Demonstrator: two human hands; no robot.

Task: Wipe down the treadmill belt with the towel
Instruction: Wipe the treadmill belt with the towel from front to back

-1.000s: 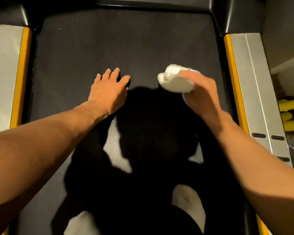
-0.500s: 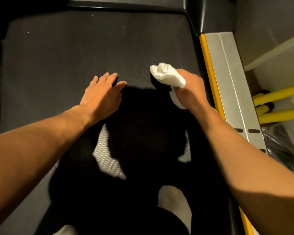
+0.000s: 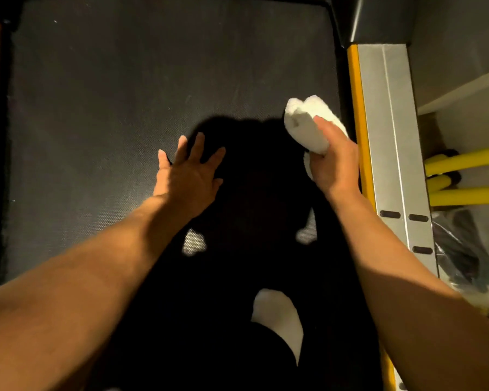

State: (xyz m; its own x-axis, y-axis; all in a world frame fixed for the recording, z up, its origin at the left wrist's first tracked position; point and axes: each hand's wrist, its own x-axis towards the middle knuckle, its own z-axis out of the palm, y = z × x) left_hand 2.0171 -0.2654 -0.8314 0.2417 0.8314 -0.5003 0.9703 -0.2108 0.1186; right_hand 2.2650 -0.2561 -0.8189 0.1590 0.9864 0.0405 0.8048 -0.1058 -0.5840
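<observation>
Position: towel (image 3: 305, 122) was at the right margin of the treadmill belt (image 3: 110, 108), bunched into a white wad. Right hand (image 3: 333, 165) gripped it, fingers and thumb curled round the lower half, w/ upper folds sticking out past the fingers toward the machine's front. Whether the wad pressed on the belt or sat just off it could not be told from this angle.

Left hand (image 3: 187, 179) lay flat on the belt near mid-width, fingers straight and spread, holding nothing. It appeared to act as a brace. Both forearms reached fwd.

Silver side rail (image 3: 390, 136) w/ yellow edge strip (image 3: 355, 108) ran just beside the right hand. Person's shadow covered belt centre and near portion. White sock (image 3: 277, 314) showed low on the belt, between the arms. Yellow tubes (image 3: 463, 162) lay beyond the rail, not part of the job.

Assessment: step in hand was a wiping pass at the belt's right edge. Progress could not be judged, since the dark surface showed no wiped/unwiped boundary.

Next move, in my judgement: press the wad down and sweep across toward the left edge under steady pressure. Left hand lay in that path and would need to lift or shift. Opening the wad out would give wider contact. Far end of the belt would call for a longer reach.
</observation>
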